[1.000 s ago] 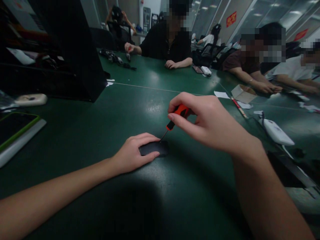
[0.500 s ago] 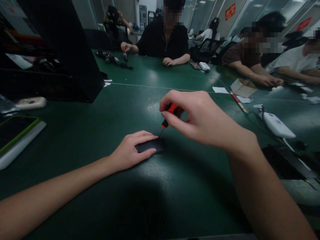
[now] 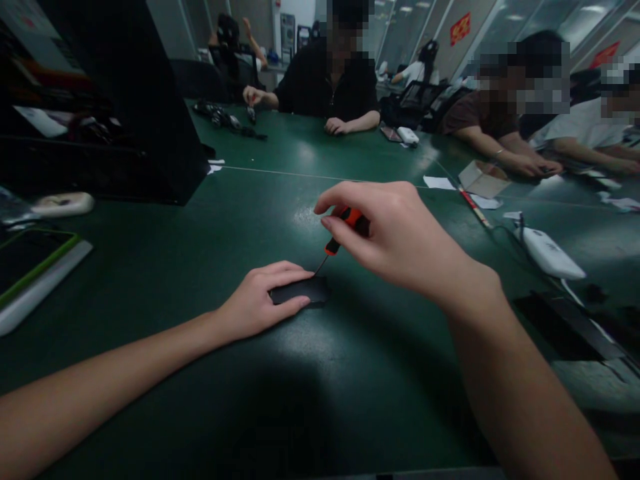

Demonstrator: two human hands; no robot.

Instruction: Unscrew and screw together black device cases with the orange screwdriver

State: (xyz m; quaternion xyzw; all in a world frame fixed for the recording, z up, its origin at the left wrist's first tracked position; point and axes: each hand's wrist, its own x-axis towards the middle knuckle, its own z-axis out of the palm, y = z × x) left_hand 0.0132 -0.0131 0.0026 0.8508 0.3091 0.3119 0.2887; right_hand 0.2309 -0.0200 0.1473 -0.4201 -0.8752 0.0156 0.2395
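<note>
Dim workshop light falls on the long dark green table [image 3: 150,267] you sit at, with other people working along its far and right edges. From the head camera, your left hand [image 3: 260,303] lies flat on the tabletop with its fingers curled over the near end of a small flat black rectangular device [image 3: 303,291], pinning it down so it cannot slide or twist. Your right hand [image 3: 395,237] is closed in a pinch on the orange and black plastic handle of a slim precision screwdriver [image 3: 343,230]; the thumb and first fingers wrap the grip while the thin metal shaft slants down and left, its tip meeting the top edge of the black device just beside your left fingertips. That steep, fingertip hold suits turning a tiny fastener. Off to your right a white oval plastic gadget [image 3: 549,254] with a cable rests on the table, well apart, and a small open cardboard box [image 3: 483,178] sits farther back.
</note>
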